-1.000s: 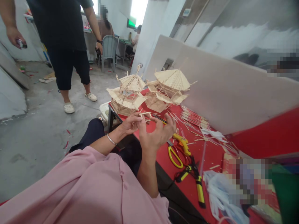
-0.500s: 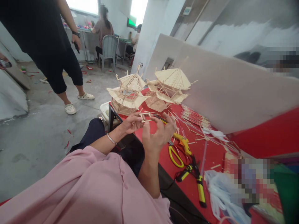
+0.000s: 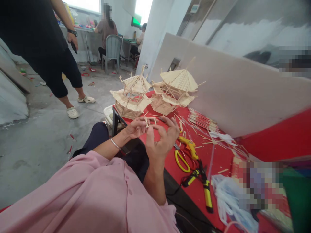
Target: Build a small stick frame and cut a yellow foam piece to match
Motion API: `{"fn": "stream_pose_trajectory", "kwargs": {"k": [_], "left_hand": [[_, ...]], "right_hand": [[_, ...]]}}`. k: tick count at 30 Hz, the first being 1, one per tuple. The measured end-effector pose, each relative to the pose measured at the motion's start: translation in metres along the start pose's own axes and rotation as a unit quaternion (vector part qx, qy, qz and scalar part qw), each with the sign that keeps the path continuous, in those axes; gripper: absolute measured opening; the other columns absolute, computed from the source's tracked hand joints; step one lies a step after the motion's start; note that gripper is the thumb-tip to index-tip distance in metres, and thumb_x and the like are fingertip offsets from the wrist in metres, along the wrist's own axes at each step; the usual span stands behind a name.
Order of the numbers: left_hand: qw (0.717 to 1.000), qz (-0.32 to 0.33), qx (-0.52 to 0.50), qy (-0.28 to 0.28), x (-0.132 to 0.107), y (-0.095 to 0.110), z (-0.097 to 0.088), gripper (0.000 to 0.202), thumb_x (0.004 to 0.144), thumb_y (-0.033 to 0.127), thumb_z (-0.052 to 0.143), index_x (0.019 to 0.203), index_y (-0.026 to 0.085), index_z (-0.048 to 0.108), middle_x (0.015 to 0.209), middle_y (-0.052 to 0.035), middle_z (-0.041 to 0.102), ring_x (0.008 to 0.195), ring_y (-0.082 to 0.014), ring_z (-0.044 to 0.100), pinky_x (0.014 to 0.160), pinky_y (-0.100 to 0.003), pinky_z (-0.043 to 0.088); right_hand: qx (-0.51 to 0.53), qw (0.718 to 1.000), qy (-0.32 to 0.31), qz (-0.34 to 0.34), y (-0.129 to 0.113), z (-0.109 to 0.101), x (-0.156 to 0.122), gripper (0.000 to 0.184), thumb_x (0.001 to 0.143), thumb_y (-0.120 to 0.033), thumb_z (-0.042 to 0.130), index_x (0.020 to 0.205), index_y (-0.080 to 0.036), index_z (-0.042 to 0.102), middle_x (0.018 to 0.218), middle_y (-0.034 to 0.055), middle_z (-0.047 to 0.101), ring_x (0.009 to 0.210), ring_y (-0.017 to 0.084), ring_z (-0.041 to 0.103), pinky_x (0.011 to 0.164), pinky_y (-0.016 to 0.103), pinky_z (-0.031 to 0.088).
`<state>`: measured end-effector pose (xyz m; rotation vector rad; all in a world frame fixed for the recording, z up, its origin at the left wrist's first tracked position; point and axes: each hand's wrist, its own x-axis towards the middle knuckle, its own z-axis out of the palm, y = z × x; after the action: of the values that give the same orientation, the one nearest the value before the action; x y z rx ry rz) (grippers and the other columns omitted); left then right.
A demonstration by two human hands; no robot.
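Observation:
A small frame of pale wooden sticks (image 3: 151,119) is held up over the near edge of the red table. My left hand (image 3: 136,128), with a bangle on its wrist, pinches the frame's left side between thumb and fingers. At the frame's lower edge, the thumb and index finger of my right hand (image 3: 161,139) come together on it, while its other fingers curve outward. Part of the frame's lower edge is hidden by these fingers. Just beyond my hands stand two tiered stick pavilion models (image 3: 132,103), the other (image 3: 178,81) further right.
On the red table (image 3: 167,173) lie yellow-handled scissors (image 3: 181,161), a yellow glue gun (image 3: 189,145), black-and-yellow pliers (image 3: 206,191), bundled sticks (image 3: 201,120) and a plastic bag (image 3: 230,197). A pale board (image 3: 230,87) rises behind. A person (image 3: 60,64) stands at left.
My right index finger has moved left and closed toward its thumb at the frame's lower edge. The left hand keeps its hold. The standing person has shifted slightly left.

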<state>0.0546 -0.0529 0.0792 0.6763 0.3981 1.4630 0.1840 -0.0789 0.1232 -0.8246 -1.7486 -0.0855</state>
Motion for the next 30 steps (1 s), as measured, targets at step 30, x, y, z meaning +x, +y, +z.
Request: {"fn": "stream_pose_trajectory", "kwargs": {"k": [30], "left_hand": [[0.998,-0.029,-0.060,0.001,-0.001,0.000,0.004,0.020,0.065,0.030,0.071,0.071,0.012,0.063,0.105,-0.0189,0.073,0.107,-0.0346,0.070,0.069,-0.031,0.059]], "right_hand": [[0.507,0.808,-0.102,0.282,0.045,0.038,-0.015,0.063,0.076,-0.046,0.061,0.134,-0.025,0.051,0.137,0.0132,0.060,0.118,0.024,0.063,0.094,0.042,0.053]]}}
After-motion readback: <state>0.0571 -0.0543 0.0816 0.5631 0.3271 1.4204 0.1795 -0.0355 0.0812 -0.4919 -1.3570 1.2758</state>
